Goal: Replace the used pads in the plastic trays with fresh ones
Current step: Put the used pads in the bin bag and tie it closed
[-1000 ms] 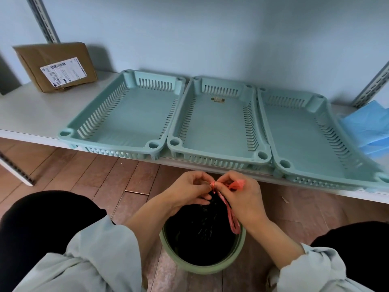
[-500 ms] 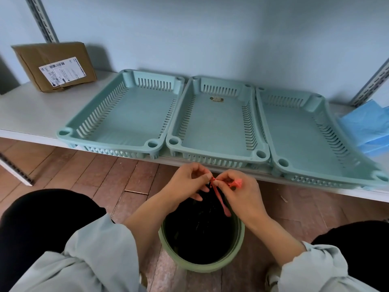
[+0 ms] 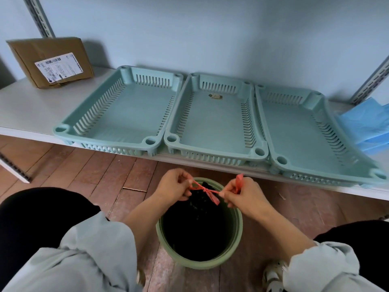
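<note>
Three pale green slotted plastic trays stand side by side on the white shelf (image 3: 25, 110): the left tray (image 3: 124, 114), the middle tray (image 3: 212, 123) with a small tag near its back, and the right tray (image 3: 303, 131). No pads lie in them. Below, a green bin (image 3: 231, 256) holds a black bag (image 3: 197, 224). My left hand (image 3: 174, 187) and my right hand (image 3: 244, 193) each pinch an end of the bag's red drawstring (image 3: 205, 190), stretched taut between them with a knot in the middle.
A stack of blue pads (image 3: 368, 125) lies on the shelf at the far right. A cardboard box (image 3: 50, 60) leans against the wall at the back left. Metal shelf uprights stand at both sides. My knees flank the bin on the wooden floor.
My hands were close together over the bin, working the red drawstring. Now they have drawn apart sideways and the string is pulled tight between them.
</note>
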